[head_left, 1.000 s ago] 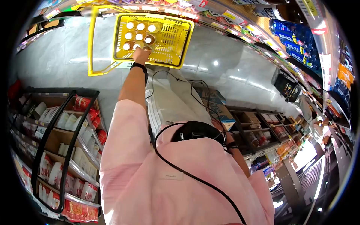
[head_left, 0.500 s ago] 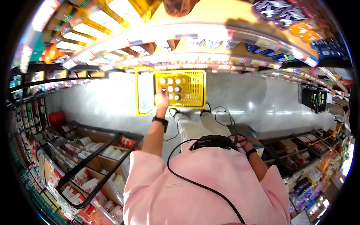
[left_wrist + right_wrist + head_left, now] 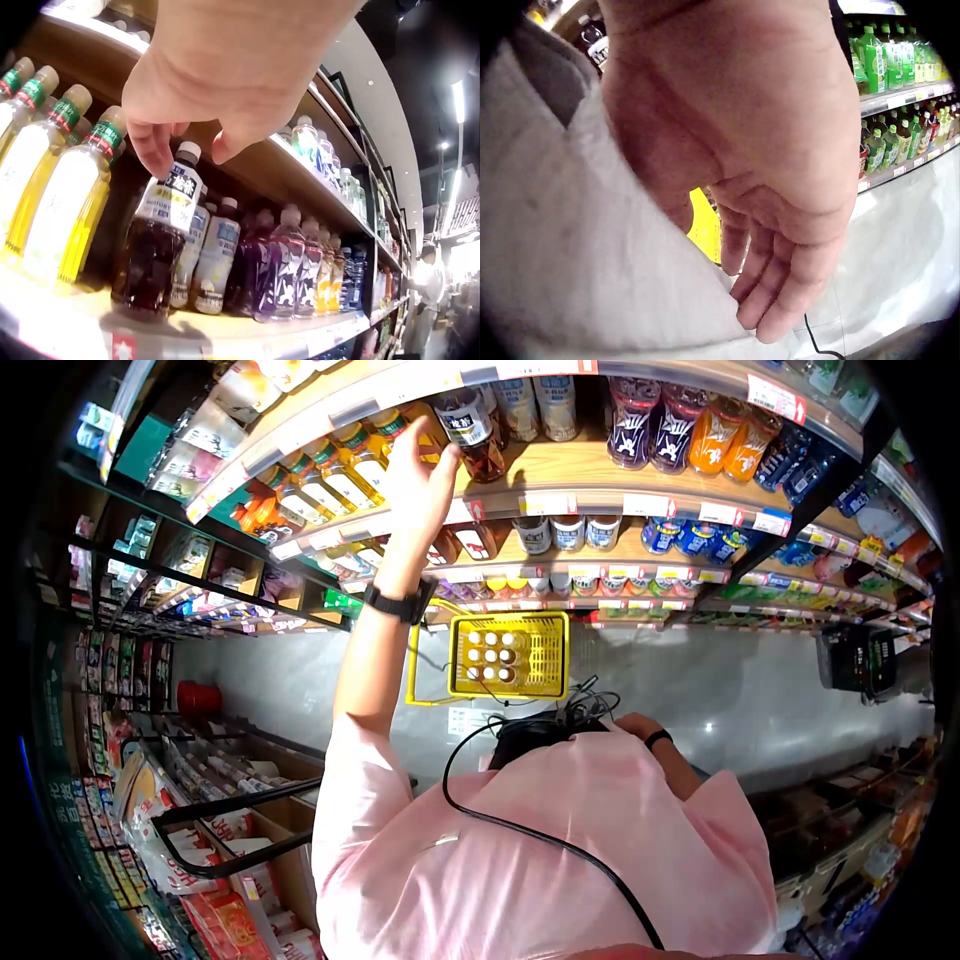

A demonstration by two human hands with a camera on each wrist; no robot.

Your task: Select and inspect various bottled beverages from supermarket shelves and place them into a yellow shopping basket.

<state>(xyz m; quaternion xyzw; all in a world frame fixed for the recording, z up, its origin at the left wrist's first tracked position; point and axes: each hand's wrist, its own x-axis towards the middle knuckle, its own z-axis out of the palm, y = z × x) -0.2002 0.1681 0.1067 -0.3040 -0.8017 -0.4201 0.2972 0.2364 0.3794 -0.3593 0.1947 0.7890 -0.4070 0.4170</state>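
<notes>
In the head view my left hand [image 3: 422,495] reaches up to the shelf, at a dark-brown tea bottle [image 3: 466,425] with a white-and-black label. The left wrist view shows the thumb and fingers spread around the bottle's white cap [image 3: 189,152], with gaps at the sides. That bottle stands upright near the shelf's front edge. My right hand [image 3: 757,165] hangs beside the pale trousers [image 3: 577,240], fingers loosely curled and holding nothing. On the floor, the yellow basket [image 3: 552,688] carries several white-capped bottles [image 3: 490,656].
Yellow drink bottles [image 3: 71,202] stand left of the dark one; pale-labelled bottles [image 3: 217,259] and purple ones [image 3: 283,262] stand to its right. A low rack [image 3: 260,800] is at my left, a black basket [image 3: 858,660] at far right. Cables [image 3: 590,705] hang at my waist.
My left hand has left the bottles in the basket and risen to the dark tea bottle on the shelf. The head view has tilted up toward the shelves.
</notes>
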